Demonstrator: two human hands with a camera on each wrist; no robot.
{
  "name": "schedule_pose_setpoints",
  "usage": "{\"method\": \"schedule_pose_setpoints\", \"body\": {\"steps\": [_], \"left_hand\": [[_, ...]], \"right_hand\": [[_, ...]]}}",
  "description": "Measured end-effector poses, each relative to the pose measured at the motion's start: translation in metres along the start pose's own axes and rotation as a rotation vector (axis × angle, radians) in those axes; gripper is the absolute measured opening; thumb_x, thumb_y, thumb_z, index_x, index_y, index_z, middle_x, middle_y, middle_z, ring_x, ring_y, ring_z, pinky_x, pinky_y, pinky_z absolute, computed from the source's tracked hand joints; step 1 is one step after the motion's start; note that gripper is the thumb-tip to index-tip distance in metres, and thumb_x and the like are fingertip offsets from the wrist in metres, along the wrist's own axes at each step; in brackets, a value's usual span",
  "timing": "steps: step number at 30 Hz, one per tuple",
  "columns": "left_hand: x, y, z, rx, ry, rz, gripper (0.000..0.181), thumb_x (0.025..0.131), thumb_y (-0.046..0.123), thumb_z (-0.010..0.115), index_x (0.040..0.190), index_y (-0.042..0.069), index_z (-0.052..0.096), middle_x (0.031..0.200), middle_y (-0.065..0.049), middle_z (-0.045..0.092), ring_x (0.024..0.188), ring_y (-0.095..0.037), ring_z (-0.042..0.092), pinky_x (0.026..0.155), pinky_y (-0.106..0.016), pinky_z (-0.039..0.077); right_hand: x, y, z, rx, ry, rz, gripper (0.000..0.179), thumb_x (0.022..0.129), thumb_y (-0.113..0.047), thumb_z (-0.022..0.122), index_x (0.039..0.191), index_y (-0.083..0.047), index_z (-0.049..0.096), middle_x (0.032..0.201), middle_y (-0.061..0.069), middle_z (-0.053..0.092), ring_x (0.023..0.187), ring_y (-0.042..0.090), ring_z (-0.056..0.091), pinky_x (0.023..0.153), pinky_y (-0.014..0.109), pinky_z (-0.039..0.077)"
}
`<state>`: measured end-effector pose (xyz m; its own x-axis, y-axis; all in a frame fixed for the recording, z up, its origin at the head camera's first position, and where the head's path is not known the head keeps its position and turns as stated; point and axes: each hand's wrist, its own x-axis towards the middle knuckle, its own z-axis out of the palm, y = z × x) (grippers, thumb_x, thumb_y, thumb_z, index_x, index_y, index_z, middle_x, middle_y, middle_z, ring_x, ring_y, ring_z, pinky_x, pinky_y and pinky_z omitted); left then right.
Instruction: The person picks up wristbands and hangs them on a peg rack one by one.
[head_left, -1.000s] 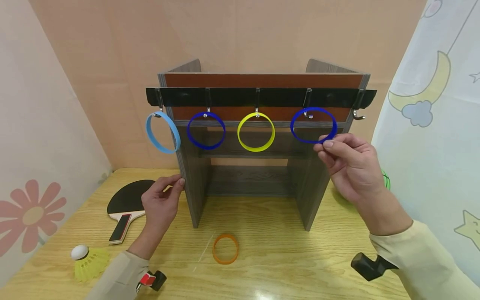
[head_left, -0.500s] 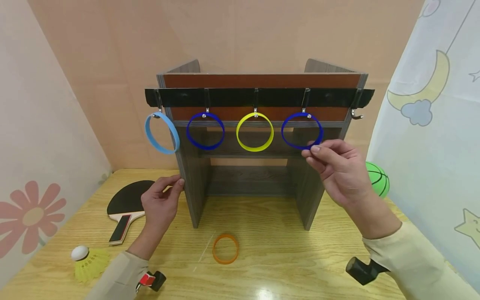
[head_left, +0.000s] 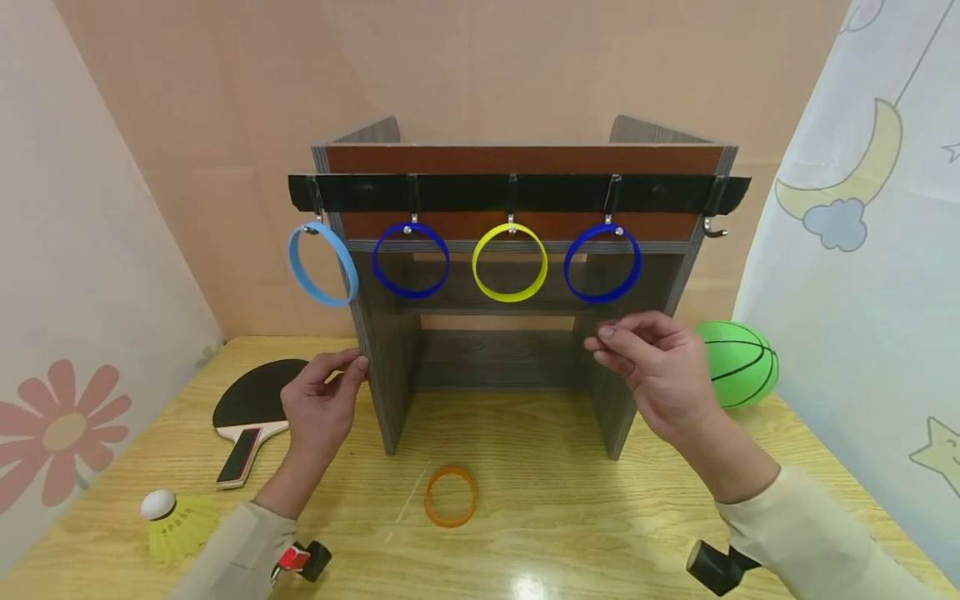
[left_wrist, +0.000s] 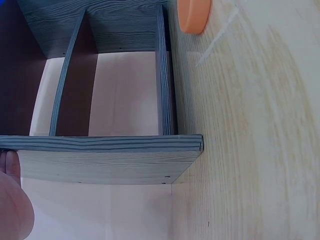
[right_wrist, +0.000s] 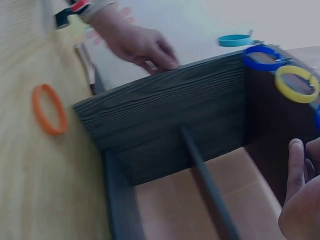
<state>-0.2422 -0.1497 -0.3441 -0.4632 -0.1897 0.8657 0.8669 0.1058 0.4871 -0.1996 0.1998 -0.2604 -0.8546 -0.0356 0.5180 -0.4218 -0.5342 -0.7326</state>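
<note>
Four wristband-like rings hang from hooks on the black strip: a light blue ring (head_left: 323,264), a blue ring (head_left: 411,261), a yellow ring (head_left: 510,262) and another blue ring (head_left: 602,263). Just below the last one, my right hand (head_left: 660,367) is free of it, fingers loosely bent and nothing held. My left hand (head_left: 322,396) grips the front edge of the left side panel of a grey wooden shelf (head_left: 378,375); the left wrist view shows only part of that hand (left_wrist: 15,205). On the table lies an orange ring (head_left: 451,525), in front of the shelf.
The black hook strip (head_left: 465,193) spans the shelf's top; its far-right hook (head_left: 715,229) carries no ring. Left on the table (head_left: 570,517) are a table tennis paddle (head_left: 255,400) and a shuttlecock (head_left: 176,525). A green ball (head_left: 738,367) sits at right.
The right hand moved the blue ring left onto the fourth hook, let it go, then dropped lower. That ring now hangs on its own. The left hand stayed on the panel.
</note>
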Motion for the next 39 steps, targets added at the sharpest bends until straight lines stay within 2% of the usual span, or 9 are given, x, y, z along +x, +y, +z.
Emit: {"method": "schedule_pose_setpoints", "body": {"steps": [10, 15, 22, 27, 31, 39], "left_hand": [[0.0, -0.002, 0.001, -0.031, -0.002, 0.002, 0.009, 0.082, -0.016, 0.064, 0.091, -0.019, 0.065, 0.078, -0.022, 0.063, 0.073, -0.012, 0.065, 0.072, -0.023, 0.055], [0.003, 0.006, 0.005, -0.085, -0.006, 0.015, 0.009, 0.081, -0.02, 0.062, 0.089, -0.025, 0.061, 0.077, -0.025, 0.062, 0.072, -0.013, 0.064, 0.072, -0.021, 0.055], [0.007, 0.021, 0.008, -0.052, -0.002, 0.011, 0.01, 0.081, -0.018, 0.063, 0.087, -0.026, 0.06, 0.076, -0.026, 0.061, 0.071, -0.011, 0.064, 0.071, -0.021, 0.055], [0.007, 0.022, 0.008, -0.077, -0.003, 0.007, 0.009, 0.079, -0.026, 0.058, 0.087, -0.027, 0.059, 0.077, -0.025, 0.062, 0.072, -0.011, 0.064, 0.071, -0.021, 0.055], [0.007, 0.021, 0.007, -0.084, -0.008, 0.0, 0.012, 0.077, -0.03, 0.056, 0.088, -0.027, 0.059, 0.078, -0.023, 0.063, 0.072, -0.012, 0.065, 0.071, -0.021, 0.055], [0.005, 0.022, 0.007, -0.068, -0.001, 0.004, 0.009, 0.079, -0.026, 0.058, 0.087, -0.026, 0.059, 0.076, -0.026, 0.061, 0.072, -0.012, 0.064, 0.072, -0.021, 0.055]], "right_hand": [[-0.025, 0.039, -0.009, -0.207, -0.017, 0.196, 0.018, 0.085, 0.015, 0.059, 0.083, -0.002, 0.066, 0.082, 0.012, 0.068, 0.075, 0.022, 0.069, 0.07, 0.031, 0.057], [-0.038, 0.059, -0.011, -0.308, -0.025, 0.296, 0.01, 0.084, 0.011, 0.064, 0.085, 0.001, 0.063, 0.083, 0.013, 0.067, 0.076, 0.022, 0.069, 0.072, 0.035, 0.057], [-0.059, 0.09, -0.007, -0.463, -0.134, 0.506, 0.008, 0.084, 0.002, 0.069, 0.086, 0.003, 0.062, 0.084, 0.014, 0.066, 0.078, 0.027, 0.067, 0.074, 0.042, 0.057], [-0.069, 0.106, -0.003, -0.511, -0.222, 0.623, 0.014, 0.086, -0.002, 0.067, 0.093, 0.008, 0.06, 0.085, 0.013, 0.064, 0.08, 0.03, 0.066, 0.07, 0.038, 0.057], [-0.072, 0.113, 0.0, -0.532, -0.269, 0.667, 0.016, 0.087, -0.003, 0.067, 0.095, 0.008, 0.059, 0.085, 0.013, 0.063, 0.08, 0.03, 0.066, 0.07, 0.036, 0.057], [-0.068, 0.127, 0.005, -0.6, -0.315, 0.643, 0.016, 0.084, -0.001, 0.068, 0.094, 0.009, 0.06, 0.08, 0.011, 0.064, 0.073, 0.024, 0.065, 0.066, 0.033, 0.058]]}}
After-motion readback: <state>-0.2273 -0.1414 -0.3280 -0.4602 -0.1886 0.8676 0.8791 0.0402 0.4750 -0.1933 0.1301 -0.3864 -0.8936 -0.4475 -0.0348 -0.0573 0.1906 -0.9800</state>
